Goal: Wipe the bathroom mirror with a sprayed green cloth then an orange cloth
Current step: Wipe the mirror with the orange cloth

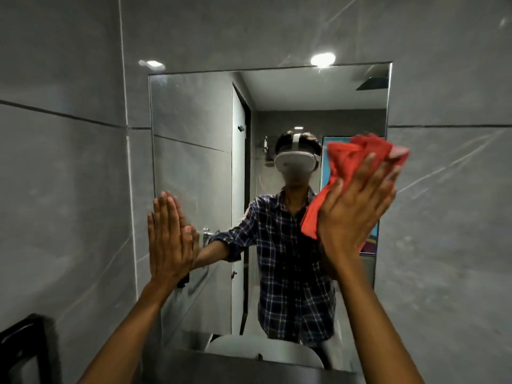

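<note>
A frameless rectangular mirror [194,151] hangs on the grey tiled wall in front of me. My right hand [357,206] presses a crumpled orange cloth [352,159] flat against the mirror's right side, near its right edge. The cloth bunches above and to the left of my fingers. My left hand [169,236] rests flat and empty on the mirror's lower left edge, fingers together and pointing up. The glass reflects a person in a checked shirt wearing a headset. No green cloth is in view.
Grey tiled walls [61,189] surround the mirror. A dark object [22,350] juts out at the lower left corner. Below the mirror, a white basin rim [277,353] shows in the reflection above a dark ledge [221,367].
</note>
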A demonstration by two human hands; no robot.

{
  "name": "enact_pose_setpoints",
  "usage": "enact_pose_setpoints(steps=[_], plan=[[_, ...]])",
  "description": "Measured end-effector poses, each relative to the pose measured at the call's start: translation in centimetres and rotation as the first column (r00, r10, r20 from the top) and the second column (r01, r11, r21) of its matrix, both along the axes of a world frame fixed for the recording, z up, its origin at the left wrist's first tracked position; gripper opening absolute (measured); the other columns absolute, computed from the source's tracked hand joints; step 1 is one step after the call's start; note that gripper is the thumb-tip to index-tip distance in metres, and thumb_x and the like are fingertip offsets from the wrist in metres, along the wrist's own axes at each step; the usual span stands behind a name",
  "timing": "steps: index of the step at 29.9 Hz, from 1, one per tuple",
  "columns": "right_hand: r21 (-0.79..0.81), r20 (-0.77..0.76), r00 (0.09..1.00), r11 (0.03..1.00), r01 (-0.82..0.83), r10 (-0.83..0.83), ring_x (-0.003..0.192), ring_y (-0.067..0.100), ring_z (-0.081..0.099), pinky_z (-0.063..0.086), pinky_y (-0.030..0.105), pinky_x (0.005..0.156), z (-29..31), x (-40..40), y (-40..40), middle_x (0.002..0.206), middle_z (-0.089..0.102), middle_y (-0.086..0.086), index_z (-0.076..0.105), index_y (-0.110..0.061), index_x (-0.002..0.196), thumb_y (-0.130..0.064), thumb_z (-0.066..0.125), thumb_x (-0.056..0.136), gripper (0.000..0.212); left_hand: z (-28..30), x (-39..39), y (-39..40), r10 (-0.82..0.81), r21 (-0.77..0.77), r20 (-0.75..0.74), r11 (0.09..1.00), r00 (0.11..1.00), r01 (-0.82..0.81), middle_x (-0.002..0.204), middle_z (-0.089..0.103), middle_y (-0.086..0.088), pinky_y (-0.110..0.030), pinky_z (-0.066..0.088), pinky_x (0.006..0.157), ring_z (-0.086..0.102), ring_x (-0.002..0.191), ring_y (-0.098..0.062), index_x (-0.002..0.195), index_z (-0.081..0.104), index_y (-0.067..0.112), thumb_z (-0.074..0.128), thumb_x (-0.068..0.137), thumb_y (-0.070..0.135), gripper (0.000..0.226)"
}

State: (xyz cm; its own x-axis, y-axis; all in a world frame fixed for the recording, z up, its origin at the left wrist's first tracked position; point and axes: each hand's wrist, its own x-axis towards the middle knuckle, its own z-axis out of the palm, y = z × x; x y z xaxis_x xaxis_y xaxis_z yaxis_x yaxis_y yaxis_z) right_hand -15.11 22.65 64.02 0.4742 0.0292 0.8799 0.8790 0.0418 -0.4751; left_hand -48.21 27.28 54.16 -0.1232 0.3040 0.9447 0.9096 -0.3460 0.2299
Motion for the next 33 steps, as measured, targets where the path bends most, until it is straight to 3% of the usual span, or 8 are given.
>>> enact_pose_setpoints(steps=[3,5,9,13,21,25,29,33], plan=[[0.083,-0.326,0.943,0.992,0.091,-0.059,0.16,0.04,0.021,0.016,0.052,0.129,4.7,-1.9,0.4,0.172,0.021,0.019,0.018,-0.01,0.165,-0.044,0.029,0.111,0.065,-0.4,0.3,-0.1,-0.002,-0.004,-0.01,1.0,1.0,0.002,0.176,0.001,-0.012,-0.055,0.012,0.131,0.002,0.164,-0.026,0.165,-0.001,0.009,0.022,0.103,0.032,0.07],[0.097,-0.359,0.931,0.99,0.107,-0.066,0.159,0.042,0.023,0.02,0.056,0.129,8.0,-3.7,0.7,0.171,0.024,0.021,0.023,-0.008,0.164,-0.047,0.029,0.11,0.067,0.0,0.1,0.0,0.001,0.003,-0.009,1.0,1.0,-0.001,0.176,0.004,-0.014,-0.056,0.013,0.131,0.005,0.164,-0.029,0.165,0.0,0.009,0.022,0.103,0.031,0.07],[0.177,-0.144,0.986,0.978,0.107,-0.081,0.156,0.045,0.028,0.024,0.057,0.129,13.7,-6.5,1.2,0.168,0.03,0.025,0.031,-0.006,0.161,-0.045,0.032,0.109,0.065,0.1,0.1,-0.2,-0.009,-0.005,-0.003,1.0,1.0,0.009,0.175,0.006,-0.016,-0.057,0.015,0.13,0.008,0.163,-0.032,0.164,0.006,0.004,0.023,0.102,0.031,0.07],[0.171,0.017,1.0,0.985,-0.027,0.024,0.159,0.044,0.021,0.018,0.058,0.13,19.1,-8.7,1.1,0.17,0.024,0.024,0.026,-0.004,0.163,-0.041,0.03,0.105,0.068,-0.3,-0.1,0.1,-0.037,0.015,-0.009,0.999,0.999,0.037,0.176,0.005,-0.014,-0.058,0.015,0.13,0.006,0.164,-0.03,0.164,0.006,0.004,0.024,0.102,0.031,0.071],[0.095,0.271,0.936,0.961,-0.26,0.227,0.161,0.042,0.01,0.014,0.06,0.13,17.4,-16.0,1.8,0.173,0.012,0.025,0.016,-0.001,0.164,-0.037,0.035,0.107,0.07,0.1,0.5,0.1,-0.04,0.027,-0.016,0.999,0.999,0.041,0.175,0.007,-0.018,-0.061,0.018,0.128,0.011,0.162,-0.034,0.164,0.007,0.002,0.026,0.101,0.029,0.071],[-0.068,0.487,0.811,0.94,-0.334,0.323,0.162,0.04,-0.003,0.002,0.059,0.131,14.4,-22.7,3.2,0.174,-0.002,0.023,0.005,-0.004,0.166,-0.033,0.031,0.105,0.073,0.0,1.1,0.2,-0.062,0.039,-0.007,0.997,0.998,0.063,0.175,0.005,-0.012,-0.057,0.016,0.13,0.009,0.163,-0.028,0.164,0.007,0.007,0.028,0.101,0.028,0.07],[-0.199,0.673,0.621,0.907,-0.372,0.402,0.163,0.036,-0.01,-0.003,0.056,0.132,11.7,-27.6,3.9,0.174,-0.009,0.021,0.0,-0.005,0.166,-0.024,0.038,0.102,0.077,0.2,-0.3,0.4,-0.032,0.023,-0.016,0.999,0.999,0.032,0.175,0.011,-0.012,-0.057,0.019,0.129,0.013,0.163,-0.028,0.165,0.009,0.009,0.029,0.101,0.03,0.07],[-0.335,0.833,0.382,0.914,-0.229,0.401,0.162,0.031,-0.018,-0.007,0.054,0.132,8.2,-25.8,4.2,0.175,-0.018,0.013,-0.008,-0.012,0.166,-0.027,0.036,0.105,0.078,-0.1,-0.8,0.6,0.003,0.066,-0.044,0.998,0.999,0.0,0.173,0.017,-0.017,-0.06,0.025,0.127,0.016,0.162,-0.028,0.164,0.014,0.006,0.035,0.102,0.032,0.07]])
